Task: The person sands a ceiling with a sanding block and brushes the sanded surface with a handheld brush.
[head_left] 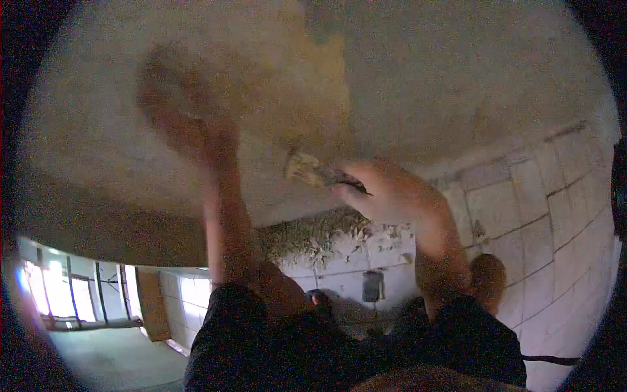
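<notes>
My right hand (379,186) is closed round the dark handle of a scraper-like tool (307,171). The tool's pale, smeared blade points left, close to the rough plastered surface (418,78). My left hand (186,127) is raised at the upper left, against or near the same surface. Motion blurs its fingers, and whether it holds anything cannot be made out. A yellowish patch (330,78) shows on the surface between and above the hands.
Crumbly debris (326,238) lies along the block wall's edge below the hands. A block wall (522,215) with dark joints curves down the right side. A small grey box (373,286) shows low in the middle. Bright windows (59,287) stand at the lower left.
</notes>
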`<state>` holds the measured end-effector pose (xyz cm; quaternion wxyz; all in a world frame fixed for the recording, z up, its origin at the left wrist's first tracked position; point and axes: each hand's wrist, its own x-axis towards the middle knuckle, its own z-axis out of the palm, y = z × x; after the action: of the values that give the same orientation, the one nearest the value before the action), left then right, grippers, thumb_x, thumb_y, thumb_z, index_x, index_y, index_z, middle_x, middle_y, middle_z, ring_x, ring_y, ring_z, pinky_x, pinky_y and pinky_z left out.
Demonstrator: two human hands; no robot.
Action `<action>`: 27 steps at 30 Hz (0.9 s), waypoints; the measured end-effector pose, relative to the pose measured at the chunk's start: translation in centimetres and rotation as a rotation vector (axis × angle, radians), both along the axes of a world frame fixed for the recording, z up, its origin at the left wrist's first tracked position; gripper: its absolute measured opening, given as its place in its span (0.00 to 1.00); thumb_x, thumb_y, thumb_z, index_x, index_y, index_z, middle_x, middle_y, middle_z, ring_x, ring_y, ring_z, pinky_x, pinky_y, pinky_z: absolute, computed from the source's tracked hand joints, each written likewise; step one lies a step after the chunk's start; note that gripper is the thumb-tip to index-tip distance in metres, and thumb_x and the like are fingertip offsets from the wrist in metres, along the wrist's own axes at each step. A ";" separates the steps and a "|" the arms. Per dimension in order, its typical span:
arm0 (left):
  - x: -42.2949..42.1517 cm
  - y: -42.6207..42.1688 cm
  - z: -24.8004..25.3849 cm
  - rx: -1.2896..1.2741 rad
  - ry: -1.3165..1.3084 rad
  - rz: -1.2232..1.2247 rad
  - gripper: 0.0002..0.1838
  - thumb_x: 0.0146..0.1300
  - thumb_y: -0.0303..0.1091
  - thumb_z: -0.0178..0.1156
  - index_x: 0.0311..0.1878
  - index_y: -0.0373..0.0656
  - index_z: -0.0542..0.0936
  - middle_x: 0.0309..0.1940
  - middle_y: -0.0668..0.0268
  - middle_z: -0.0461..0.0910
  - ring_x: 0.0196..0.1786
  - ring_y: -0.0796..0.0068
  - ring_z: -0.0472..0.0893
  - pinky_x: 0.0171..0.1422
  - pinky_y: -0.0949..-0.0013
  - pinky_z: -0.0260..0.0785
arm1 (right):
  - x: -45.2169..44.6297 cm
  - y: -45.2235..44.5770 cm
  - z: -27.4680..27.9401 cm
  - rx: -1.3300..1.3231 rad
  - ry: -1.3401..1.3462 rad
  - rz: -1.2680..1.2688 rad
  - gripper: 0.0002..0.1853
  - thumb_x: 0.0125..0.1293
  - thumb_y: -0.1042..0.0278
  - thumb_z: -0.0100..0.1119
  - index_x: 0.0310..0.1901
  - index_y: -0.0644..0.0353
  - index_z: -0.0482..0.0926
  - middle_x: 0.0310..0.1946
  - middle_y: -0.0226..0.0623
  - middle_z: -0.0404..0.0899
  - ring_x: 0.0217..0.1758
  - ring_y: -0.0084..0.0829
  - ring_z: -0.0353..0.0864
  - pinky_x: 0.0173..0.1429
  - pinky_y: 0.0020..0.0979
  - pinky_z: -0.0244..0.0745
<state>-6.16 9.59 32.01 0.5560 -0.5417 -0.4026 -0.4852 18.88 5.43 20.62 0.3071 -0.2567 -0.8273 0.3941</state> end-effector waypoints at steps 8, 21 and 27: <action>3.8 -1.6 0.4 -0.146 -0.083 -0.027 0.21 0.68 0.42 0.56 0.57 0.38 0.78 0.58 0.51 0.76 0.65 0.48 0.71 0.71 0.46 0.54 | 6.9 -5.0 -1.0 -0.146 -0.215 0.079 0.15 0.70 0.62 0.59 0.51 0.63 0.76 0.41 0.49 0.82 0.43 0.43 0.83 0.49 0.39 0.75; -7.2 -8.7 7.1 -0.045 -0.197 0.167 0.24 0.66 0.39 0.62 0.63 0.42 0.73 0.62 0.50 0.73 0.65 0.45 0.71 0.69 0.43 0.60 | 17.2 -2.6 13.4 -0.095 -0.180 -0.297 0.13 0.71 0.61 0.56 0.50 0.61 0.78 0.26 0.32 0.77 0.29 0.21 0.76 0.36 0.28 0.73; -5.0 -4.2 4.8 -0.408 -0.246 0.436 0.30 0.72 0.45 0.53 0.66 0.27 0.68 0.66 0.39 0.68 0.72 0.41 0.64 0.78 0.44 0.50 | 15.1 5.4 16.1 0.357 0.362 -0.652 0.14 0.75 0.56 0.53 0.44 0.60 0.75 0.25 0.23 0.71 0.26 0.20 0.70 0.32 0.27 0.68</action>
<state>-11.13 5.44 36.84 0.4741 -0.4801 -0.6623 -0.3257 33.96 10.85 36.70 0.5963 -0.3744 -0.6906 0.1653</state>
